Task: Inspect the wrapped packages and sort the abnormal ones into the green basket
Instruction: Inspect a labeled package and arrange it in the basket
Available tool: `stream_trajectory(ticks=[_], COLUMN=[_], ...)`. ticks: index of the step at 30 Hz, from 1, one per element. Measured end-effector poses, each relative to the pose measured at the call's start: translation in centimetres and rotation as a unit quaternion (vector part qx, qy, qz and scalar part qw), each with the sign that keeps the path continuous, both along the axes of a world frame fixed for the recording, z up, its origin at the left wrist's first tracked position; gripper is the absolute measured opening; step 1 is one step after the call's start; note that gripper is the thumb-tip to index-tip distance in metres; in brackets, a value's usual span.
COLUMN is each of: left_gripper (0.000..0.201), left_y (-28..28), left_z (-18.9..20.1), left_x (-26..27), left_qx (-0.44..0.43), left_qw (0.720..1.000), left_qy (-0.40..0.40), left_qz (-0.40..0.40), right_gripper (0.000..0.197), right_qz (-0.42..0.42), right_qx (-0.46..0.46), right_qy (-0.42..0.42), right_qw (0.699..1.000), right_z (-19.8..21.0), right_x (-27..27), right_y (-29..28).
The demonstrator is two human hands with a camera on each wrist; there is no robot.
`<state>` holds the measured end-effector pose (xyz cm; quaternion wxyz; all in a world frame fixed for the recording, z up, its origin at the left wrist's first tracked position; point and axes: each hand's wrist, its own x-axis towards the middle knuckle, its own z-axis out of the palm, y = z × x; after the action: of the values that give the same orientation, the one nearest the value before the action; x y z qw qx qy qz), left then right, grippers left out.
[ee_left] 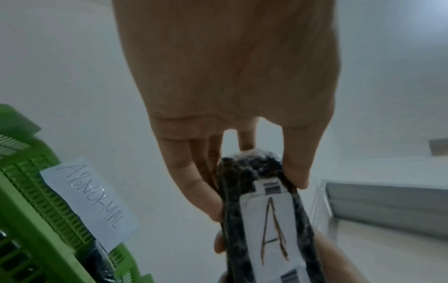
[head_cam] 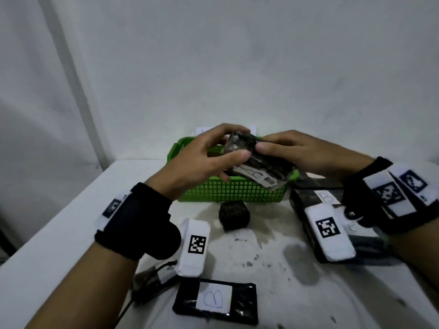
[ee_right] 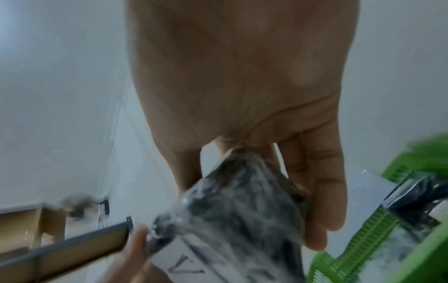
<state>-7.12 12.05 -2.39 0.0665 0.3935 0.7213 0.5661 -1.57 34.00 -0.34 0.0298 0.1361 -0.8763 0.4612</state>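
Observation:
Both hands hold one black plastic-wrapped package (head_cam: 259, 167) with a white label marked "A" (ee_left: 274, 220), just above the green basket (head_cam: 232, 193). My left hand (head_cam: 234, 143) pinches its left end between thumb and fingers (ee_left: 208, 201). My right hand (head_cam: 263, 141) grips the other end, fingers curled round it (ee_right: 322, 210). In the right wrist view the package (ee_right: 242, 220) is blurred. The basket (ee_left: 36, 191) carries a paper tag reading "ABNORMAL" (ee_left: 89, 201), and another wrapped package (ee_right: 412, 195) lies inside it.
On the white table, a small black cube-shaped package (head_cam: 234, 216) sits in front of the basket. A flat package labelled "B" (head_cam: 215, 299) lies near me, another package (head_cam: 152, 279) at lower left, and a stack with a "B" label (head_cam: 327, 197) on the right.

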Motion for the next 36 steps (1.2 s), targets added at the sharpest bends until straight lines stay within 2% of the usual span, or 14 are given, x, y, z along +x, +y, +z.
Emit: stream_trajectory(ticks=[2, 4, 7, 8, 10, 13, 17, 20, 22, 24, 26, 30, 32, 36], left_gripper=[0.032, 0.037, 0.064, 0.066, 0.055, 0.046, 0.04, 0.037, 0.036, 0.025, 0.016, 0.031, 0.031, 0.052], left_y=[0.0, 0.1, 0.2, 0.2, 0.2, 0.1, 0.4, 0.6, 0.9, 1.1, 1.4, 1.3, 0.8, 0.0], left_z=[-0.4, -0.9, -1.3, -1.3, -1.5, -1.9, -1.7, -1.7, -1.8, -1.9, -2.1, -2.2, -2.0, -1.7], left_x=[-0.6, -1.2, -2.3, -2.5, -3.1, -3.7, -3.9, -4.1, -4.0, -3.9, -3.7, -3.8, -3.8, -3.9], left_qx=[0.049, 0.091, 0.088, 0.085, 0.092, 0.103, 0.114, 0.119, 0.129, 0.129, 0.125, 0.104, 0.1, 0.104], left_qw=[0.997, 0.988, 0.982, 0.982, 0.983, 0.985, 0.986, 0.987, 0.986, 0.985, 0.985, 0.986, 0.989, 0.99], left_qy=[-0.027, -0.056, -0.072, -0.074, -0.074, -0.066, -0.07, -0.043, -0.035, -0.022, -0.003, 0.002, -0.018, -0.062], left_qz=[0.048, 0.109, 0.149, 0.149, 0.141, 0.118, 0.098, 0.101, 0.104, 0.111, 0.122, 0.128, 0.107, 0.074], right_gripper=[0.048, 0.046, 0.057, 0.058, 0.048, 0.031, 0.041, 0.048, 0.039, 0.03, 0.029, 0.026, 0.022, 0.031], right_qz=[-0.01, -0.004, -0.02, -0.035, -0.064, -0.08, -0.073, -0.075, -0.096, -0.13, -0.156, -0.157, -0.14, -0.102], right_qx=[-0.094, -0.183, -0.224, -0.238, -0.268, -0.27, -0.239, -0.214, -0.201, -0.177, -0.161, -0.164, -0.188, -0.226], right_qy=[0.006, 0.018, 0.051, 0.055, 0.057, 0.074, 0.08, 0.09, 0.11, 0.139, 0.155, 0.157, 0.153, 0.13], right_qw=[0.995, 0.983, 0.973, 0.969, 0.959, 0.957, 0.965, 0.97, 0.969, 0.966, 0.962, 0.961, 0.96, 0.96], right_z=[-0.3, -0.8, -2.0, -2.2, -2.6, -3.2, -3.8, -3.5, -3.6, -3.8, -4.2, -4.3, -4.2, -4.1], right_x=[-0.5, -0.9, -2.3, -2.8, -3.9, -4.8, -4.9, -4.4, -4.2, -4.2, -4.3, -4.2, -4.0, -3.9], right_y=[0.0, -0.3, -1.2, -1.7, -2.2, -2.3, -2.3, -2.1, -2.0, -2.3, -2.5, -2.5, -2.6, -2.7])
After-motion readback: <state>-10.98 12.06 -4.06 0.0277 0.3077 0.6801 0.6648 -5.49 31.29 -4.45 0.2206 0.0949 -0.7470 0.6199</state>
